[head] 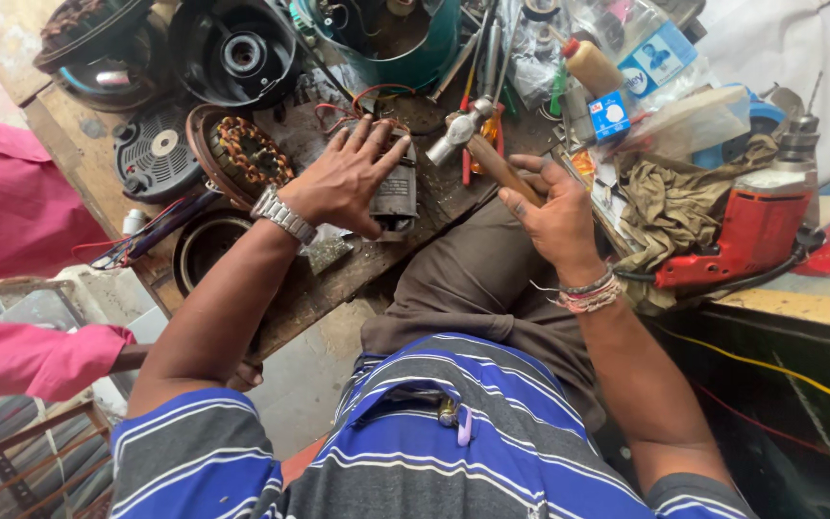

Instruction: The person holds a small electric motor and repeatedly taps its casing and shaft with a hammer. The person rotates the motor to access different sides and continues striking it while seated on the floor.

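Left hand (346,178), a metal watch at its wrist, lies flat with fingers spread over a dark grey metal motor core (396,197) on the scarred wooden workbench (338,279), pressing it down rather than clasping it. Just right of the motor core, the right hand (554,216) is closed around the brown wooden handle of a steel-headed hammer (473,135), whose head points up and left, close above the core's far edge.

That core looks heavy, rigid and hard-edged; it seems best held by its flat outer sides, away from any wire. The hammer looks top-heavy and is gripped low on the handle.

Left of the motor core sits a round stator of copper windings (242,154). Far right of it lies a red electric drill (756,235) against a crumpled olive rag (674,202).

Most of the core is hidden beneath the palm, so its shape is uncertain. A pink sleeve (21,360) at the left edge belongs to another person, mostly cut off. Clutter beyond the core is hard to make out.
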